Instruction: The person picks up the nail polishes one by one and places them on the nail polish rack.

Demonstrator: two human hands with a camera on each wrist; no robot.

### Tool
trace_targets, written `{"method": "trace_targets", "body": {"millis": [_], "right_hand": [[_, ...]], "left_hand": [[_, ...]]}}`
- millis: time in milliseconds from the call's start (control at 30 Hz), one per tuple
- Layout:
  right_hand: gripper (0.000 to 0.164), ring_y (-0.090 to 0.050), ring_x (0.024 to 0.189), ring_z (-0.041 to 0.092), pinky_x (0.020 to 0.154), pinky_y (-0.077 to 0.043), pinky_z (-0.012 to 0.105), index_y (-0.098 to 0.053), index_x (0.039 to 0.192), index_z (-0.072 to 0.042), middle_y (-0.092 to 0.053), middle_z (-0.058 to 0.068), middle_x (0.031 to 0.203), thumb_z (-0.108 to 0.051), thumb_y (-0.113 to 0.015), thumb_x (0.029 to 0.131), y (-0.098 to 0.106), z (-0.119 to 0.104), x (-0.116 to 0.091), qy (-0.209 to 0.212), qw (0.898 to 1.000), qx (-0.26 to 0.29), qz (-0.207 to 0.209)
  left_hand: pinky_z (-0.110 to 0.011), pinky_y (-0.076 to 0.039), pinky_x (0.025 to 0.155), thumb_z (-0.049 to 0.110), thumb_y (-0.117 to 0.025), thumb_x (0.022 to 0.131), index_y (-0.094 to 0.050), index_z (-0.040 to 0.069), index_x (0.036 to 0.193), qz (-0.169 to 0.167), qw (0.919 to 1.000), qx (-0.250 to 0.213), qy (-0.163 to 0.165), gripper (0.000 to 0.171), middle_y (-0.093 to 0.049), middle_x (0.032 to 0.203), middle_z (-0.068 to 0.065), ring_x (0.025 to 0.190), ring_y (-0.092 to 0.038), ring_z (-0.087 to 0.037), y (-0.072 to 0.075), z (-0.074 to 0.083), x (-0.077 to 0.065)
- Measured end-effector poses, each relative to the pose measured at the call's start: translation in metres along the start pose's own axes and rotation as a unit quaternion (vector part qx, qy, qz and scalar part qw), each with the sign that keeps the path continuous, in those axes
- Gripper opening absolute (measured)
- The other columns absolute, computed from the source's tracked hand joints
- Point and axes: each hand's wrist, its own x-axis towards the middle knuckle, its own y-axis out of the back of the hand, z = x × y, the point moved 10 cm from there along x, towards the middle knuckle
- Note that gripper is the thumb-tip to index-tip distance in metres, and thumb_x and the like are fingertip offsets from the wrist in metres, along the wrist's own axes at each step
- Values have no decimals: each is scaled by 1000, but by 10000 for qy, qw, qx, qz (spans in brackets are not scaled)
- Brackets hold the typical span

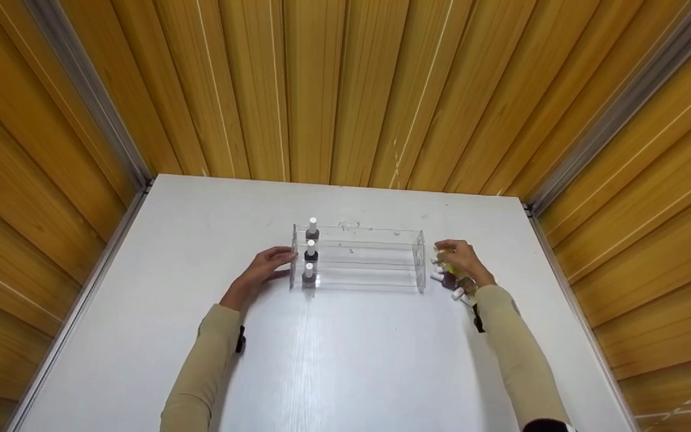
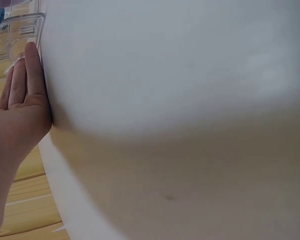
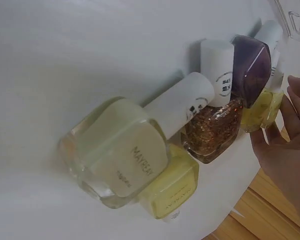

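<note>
My left hand (image 1: 270, 264) rests with straight fingers against the left end of a clear acrylic tiered rack (image 1: 369, 264). In the left wrist view, its fingers (image 2: 35, 75) lie along the rack's edge. Down the rack's left side stand three nail polish bottles with white caps, on the back (image 1: 313, 228), middle (image 1: 311, 251) and front (image 1: 309, 275) tiers. Right of the rack, my right hand (image 1: 462, 258) has its fingers curled at a yellow nail polish bottle (image 3: 262, 110). Beside this lies a dark purple nail polish bottle (image 3: 252, 70).
Nearer the right wrist lie a copper glitter nail polish bottle (image 3: 212, 125), a pale cream one (image 3: 120, 150) and another yellow one (image 3: 172, 185). They lie close together on the white table (image 1: 345, 348). Wood-look panels (image 1: 321, 90) stand behind the table and at both sides.
</note>
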Motion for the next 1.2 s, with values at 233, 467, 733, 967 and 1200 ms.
{"method": "trace_targets", "body": {"millis": [233, 467, 733, 967, 1200], "right_hand": [[35, -54, 131, 47, 115, -46, 57, -62, 131, 9, -60, 32, 136, -10, -56, 102, 7, 8, -4, -55, 9988, -348, 342], [39, -57, 113, 47, 96, -54, 52, -64, 128, 9, -59, 37, 124, -17, -61, 99, 9, 9, -9, 25, 9932, -917, 720], [36, -62, 111, 37, 79, -51, 23, -68, 123, 9, -66, 31, 125, -17, -63, 100, 20, 22, -13, -515, 9901, -97, 1304], [43, -63, 101, 19, 76, -54, 16, -61, 133, 7, -67, 17, 117, -22, -63, 101, 33, 38, -18, -1008, 9780, 888, 1596], [50, -59, 81, 1, 72, -57, 14, -54, 138, 8, -59, -8, 96, -20, -68, 99, 39, 49, -25, -1185, 9561, 2096, 1670]], "left_hand": [[-41, -54, 112, 28, -69, 99, -52, -1, 144, 33, 10000, 63, -46, 55, -58, 145, -17, 131, -58, -24, -1, 0, -2], [-40, -54, 112, 27, -68, 100, -50, -1, 145, 39, 10000, 0, 27, 56, -55, 147, -20, 132, -58, -25, 0, -2, -3], [-39, -56, 109, 24, -67, 100, -49, -3, 145, 148, 9999, -24, 35, 55, -59, 144, -20, 125, -61, -22, 1, 0, -1], [-42, -55, 111, 23, -67, 101, -49, -5, 145, 93, 9999, -53, -57, 55, -61, 141, -19, 122, -62, -18, 0, 2, -4], [-42, -54, 112, 26, -69, 100, -49, -4, 145, 97, 9999, -81, -48, 58, -60, 142, -19, 126, -61, -21, 0, 2, -3]]}}
